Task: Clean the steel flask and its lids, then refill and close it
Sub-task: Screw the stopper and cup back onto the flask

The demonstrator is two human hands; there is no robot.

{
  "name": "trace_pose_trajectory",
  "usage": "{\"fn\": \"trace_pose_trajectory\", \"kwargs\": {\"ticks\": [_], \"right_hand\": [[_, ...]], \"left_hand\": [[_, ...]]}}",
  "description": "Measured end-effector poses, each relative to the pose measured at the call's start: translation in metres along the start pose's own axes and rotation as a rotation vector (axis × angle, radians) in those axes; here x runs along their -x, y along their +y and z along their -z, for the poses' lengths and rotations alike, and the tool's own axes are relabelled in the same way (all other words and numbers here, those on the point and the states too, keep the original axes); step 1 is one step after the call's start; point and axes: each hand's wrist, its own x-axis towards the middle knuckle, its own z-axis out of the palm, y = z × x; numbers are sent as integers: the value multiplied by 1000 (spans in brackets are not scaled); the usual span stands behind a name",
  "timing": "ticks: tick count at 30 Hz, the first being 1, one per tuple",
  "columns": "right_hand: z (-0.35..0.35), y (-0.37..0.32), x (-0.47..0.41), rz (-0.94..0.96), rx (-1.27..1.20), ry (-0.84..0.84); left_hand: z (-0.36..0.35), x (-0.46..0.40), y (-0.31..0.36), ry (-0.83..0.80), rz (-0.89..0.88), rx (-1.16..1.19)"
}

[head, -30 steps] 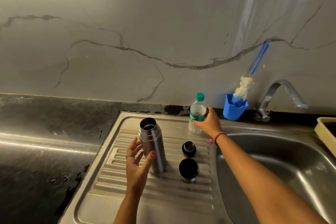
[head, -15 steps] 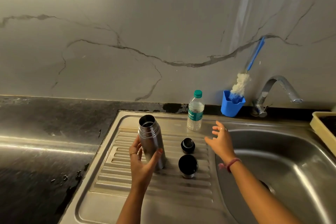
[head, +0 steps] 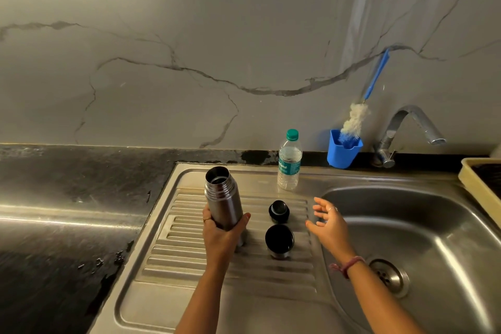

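The open steel flask [head: 223,200] stands on the ribbed draining board [head: 189,260], mouth up and tilted slightly left. My left hand [head: 221,236] grips its lower body. To its right lie two lids: the small black inner stopper [head: 279,211] and, nearer me, the larger cup lid [head: 279,241] with a steel rim. My right hand [head: 329,226] hovers with fingers spread just right of the lids, holding nothing. A plastic water bottle [head: 289,163] with a green cap stands upright behind them.
A blue holder [head: 343,150] with a blue-handled bottle brush [head: 355,119] sits at the wall by the tap [head: 406,127]. The sink basin [head: 433,238] with its drain is on the right. A beige tray [head: 477,184] is at the far right. Dark countertop [head: 67,211] lies left.
My right hand let go of the water bottle and drew back toward the lids. My left hand closed around the flask.
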Motion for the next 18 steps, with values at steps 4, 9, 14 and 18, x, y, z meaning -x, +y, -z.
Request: {"fn": "trace_pose_trajectory", "kwargs": {"ticks": [4, 9, 14, 18], "right_hand": [[-5, -5, -4, 17, 30, -100], [-8, -15, -17, 37, 103, -291], [-10, -25, -33, 81, 206, -436], [-12, -30, -43, 84, 262, -562]], "left_hand": [[1, -2, -2, 38, 1, -4], [3, -3, -3, 42, 0, 17], [8, 0, 1, 57, -9, 54], [14, 2, 6, 65, -8, 62]]}}
